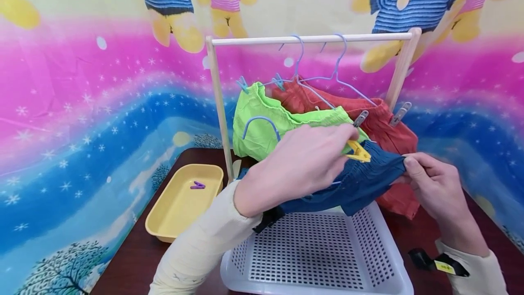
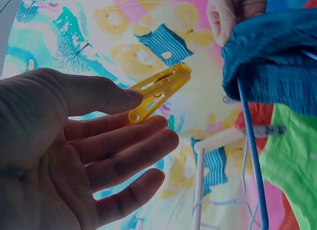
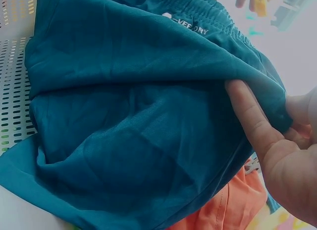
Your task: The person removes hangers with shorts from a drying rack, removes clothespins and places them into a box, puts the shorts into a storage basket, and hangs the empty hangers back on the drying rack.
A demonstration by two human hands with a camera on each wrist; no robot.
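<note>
My left hand [image 1: 296,160] pinches a yellow clothespin [image 1: 359,152] between thumb and forefinger. In the left wrist view the other fingers are spread beside the clothespin [image 2: 161,91]. My right hand [image 1: 438,188] grips the waistband corner of dark blue shorts [image 1: 368,179], stretching it to the right. A blue hanger [image 2: 251,150] runs into the shorts' waist; its hook shows left of my left wrist in the head view. In the right wrist view the shorts [image 3: 124,116] hang in folds, white lettering near the waistband, my right thumb and fingers [image 3: 257,121] at their edge.
A wooden rack [image 1: 311,40] carries green shorts [image 1: 258,117] and red shorts [image 1: 380,117] on hangers, held by clothespins. A grey perforated basket [image 1: 315,249] stands in front. At left, a yellow tray [image 1: 176,208] holds a purple clothespin [image 1: 198,185]. A patterned cloth hangs behind.
</note>
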